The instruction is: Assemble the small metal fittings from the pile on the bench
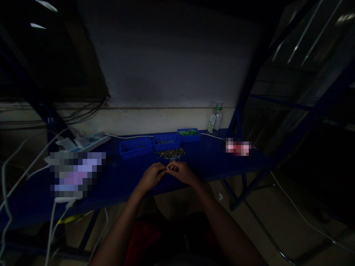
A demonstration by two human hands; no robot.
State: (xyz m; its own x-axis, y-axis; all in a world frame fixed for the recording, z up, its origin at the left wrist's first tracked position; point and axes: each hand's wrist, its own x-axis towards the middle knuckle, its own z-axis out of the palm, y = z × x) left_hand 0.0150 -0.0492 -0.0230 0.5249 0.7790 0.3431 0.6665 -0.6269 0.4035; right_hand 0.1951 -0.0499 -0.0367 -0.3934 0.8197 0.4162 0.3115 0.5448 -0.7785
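Note:
My left hand (152, 176) and my right hand (181, 172) meet over the front part of the blue table (116, 181). Their fingertips pinch a tiny shiny metal piece (167, 169) between them; its kind is too small and dark to tell. Just beyond the fingers lies a loose pile of small brass-coloured and silvery metal parts (172, 153). Behind the pile stands a blue bin (166, 145) with thin metal pieces inside. To its left is a second blue bin (135, 152) with a few small parts, and to its right a blue bin with green items (189, 137).
A clear bottle (216, 120) stands at the back right near a blurred red and pink object (237, 147). On the left are a power strip (91, 142), a blurred pale object (79, 175) and hanging white cables (52, 225). Blue frame posts rise at both sides.

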